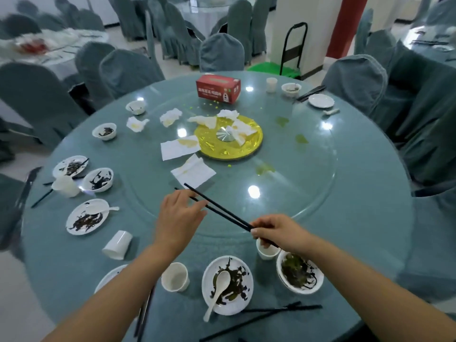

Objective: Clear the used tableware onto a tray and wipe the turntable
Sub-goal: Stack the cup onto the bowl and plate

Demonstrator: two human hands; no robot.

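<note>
A pair of black chopsticks (219,208) is held above the near edge of the glass turntable (308,183). My right hand (276,233) grips their near end. My left hand (180,213) touches them near the far end with its fingertips. Soiled paper napkins (192,171) lie on the turntable around its yellow hub (246,149). In front of me stand a dirty plate with a white spoon (228,285), a dirty bowl (299,272) and two white cups (175,277). More dirty plates and bowls (86,217) line the left rim.
A red tissue box (218,88) stands at the turntable's far side, with green spills nearby. More black chopsticks (266,314) lie at the table's near edge. A tipped cup (117,244) lies at left. Covered chairs ring the table, and a cart handle (293,48) stands beyond.
</note>
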